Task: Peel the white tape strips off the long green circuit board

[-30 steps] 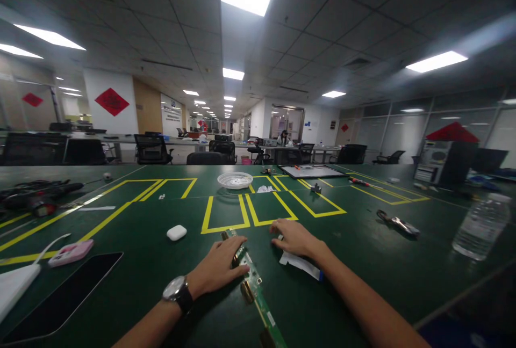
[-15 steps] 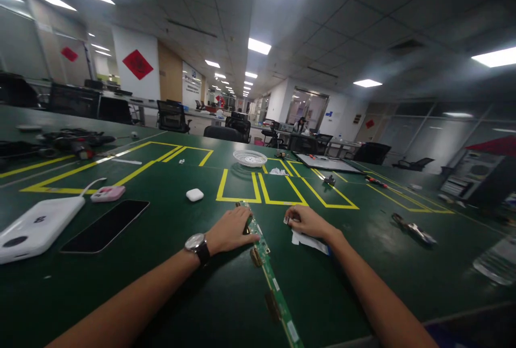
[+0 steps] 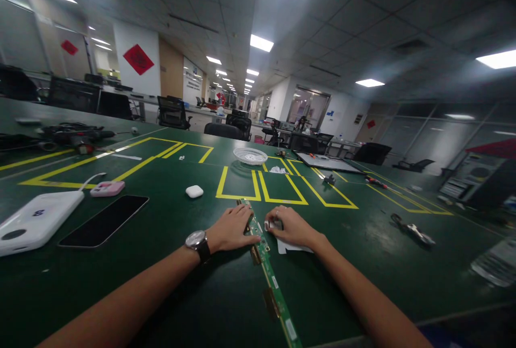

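A long, narrow green circuit board (image 3: 271, 273) lies lengthwise on the green table, with brown flaps (image 3: 271, 302) along its left edge. My left hand (image 3: 231, 227), with a watch at the wrist, grips the board near its far end, fingers over the top and thumb across it. Close to the board's right side, my right hand (image 3: 293, 224) is closed, pinching a crumpled white wipe or paper (image 3: 287, 247). Part of the white sheet trails under that palm. The fingertips hide much of what they pinch.
To the left are a white power bank (image 3: 36, 222), a black phone (image 3: 105, 220), a pink case (image 3: 107, 188) and a white earbud case (image 3: 194, 191). A white basket (image 3: 250, 156) stands ahead. Pliers (image 3: 413, 230) and a clear plastic container (image 3: 495, 265) are on the right.
My right hand has moved left toward the circuit board, carrying the white wipe or paper along. My left hand stays in place on the board.
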The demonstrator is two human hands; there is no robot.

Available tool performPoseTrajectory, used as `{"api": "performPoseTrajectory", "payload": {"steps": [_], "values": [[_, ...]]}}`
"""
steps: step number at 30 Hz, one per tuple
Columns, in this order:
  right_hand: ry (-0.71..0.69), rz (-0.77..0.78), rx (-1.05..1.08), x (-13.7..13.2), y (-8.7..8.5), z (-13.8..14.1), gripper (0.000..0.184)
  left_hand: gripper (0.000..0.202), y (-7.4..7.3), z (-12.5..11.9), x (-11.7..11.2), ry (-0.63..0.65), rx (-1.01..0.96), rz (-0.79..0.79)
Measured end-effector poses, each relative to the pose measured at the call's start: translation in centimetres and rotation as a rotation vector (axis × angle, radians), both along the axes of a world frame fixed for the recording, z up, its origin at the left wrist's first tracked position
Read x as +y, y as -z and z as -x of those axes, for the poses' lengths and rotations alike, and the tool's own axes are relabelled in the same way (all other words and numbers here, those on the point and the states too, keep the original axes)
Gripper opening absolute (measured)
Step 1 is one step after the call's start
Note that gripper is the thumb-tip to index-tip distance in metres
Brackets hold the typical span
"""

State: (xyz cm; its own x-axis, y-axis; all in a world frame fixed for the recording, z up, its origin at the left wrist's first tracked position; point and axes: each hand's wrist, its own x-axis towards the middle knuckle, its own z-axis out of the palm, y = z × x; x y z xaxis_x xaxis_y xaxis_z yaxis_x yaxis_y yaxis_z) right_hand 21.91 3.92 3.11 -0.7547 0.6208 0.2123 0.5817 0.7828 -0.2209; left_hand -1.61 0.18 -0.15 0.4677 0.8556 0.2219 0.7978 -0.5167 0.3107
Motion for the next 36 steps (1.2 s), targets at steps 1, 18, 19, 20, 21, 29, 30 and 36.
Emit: {"api": "performPoseTrajectory", "payload": {"steps": [1,18,19,20,21,29,30,36], "values": [[0.001,-0.006,-0.003,-0.1,0.0,0.1,0.021,0.076,0.0,0.0,0.0,-0.004,0.006,-0.003],[-0.074,0.027,0.023,-0.1,0.1,0.2,0.019,0.078,0.0,-0.1,0.5,0.049,0.028,0.051],[-0.088,0.030,0.023,0.0,0.1,0.2,0.015,0.080,-0.1,-0.1,0.7,0.063,0.040,0.069],[-0.105,0.031,0.025,0.1,0.1,0.2,0.010,0.082,-0.2,-0.1,0.8,0.078,0.050,0.087],[-0.122,0.032,0.028,0.1,0.2,0.2,0.006,0.083,-0.3,-0.1,1.0,0.092,0.054,0.101],[-0.133,0.042,0.039,0.3,0.4,0.0,0.006,0.082,-0.3,0.1,1.7,0.173,0.050,0.104],[-0.132,0.040,0.042,0.3,0.4,0.0,0.005,0.082,-0.3,0.1,1.7,0.173,0.047,0.102],[-0.131,0.035,0.072,0.4,0.6,-0.2,0.010,0.082,-0.7,0.1,1.3,0.153,0.028,0.115]]}}
